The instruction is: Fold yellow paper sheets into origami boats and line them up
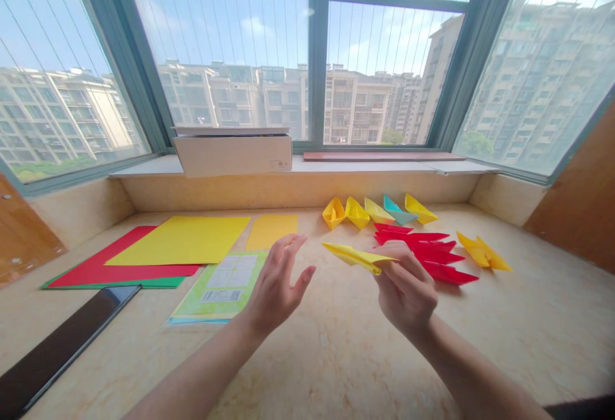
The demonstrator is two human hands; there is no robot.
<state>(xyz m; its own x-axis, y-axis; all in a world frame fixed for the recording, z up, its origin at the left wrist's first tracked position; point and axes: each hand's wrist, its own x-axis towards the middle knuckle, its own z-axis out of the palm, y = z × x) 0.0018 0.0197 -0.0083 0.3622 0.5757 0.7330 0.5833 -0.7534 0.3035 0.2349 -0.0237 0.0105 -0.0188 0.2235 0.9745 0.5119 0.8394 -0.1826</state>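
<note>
My right hand [408, 282] pinches one end of a folded piece of yellow paper [353, 256], whose pointed tip reaches left above the stone counter. My left hand [281, 282] holds nothing; its fingers are apart, a short way left of that tip. Behind my right hand lie several red folded paper boats [439, 253], partly covered by it. A yellow folded paper piece [483, 252] rests to their right. Farther back stands a row of paper boats: several yellow ones [356, 213] and a blue one [400, 210].
On the left are a large yellow sheet [180, 241], a red sheet [103, 260] and a green edge beneath. A smaller yellow-orange sheet [273, 231] lies behind a green paper packet [216, 292]. A black phone [67, 343] is at front left. A white box [234, 154] sits on the sill.
</note>
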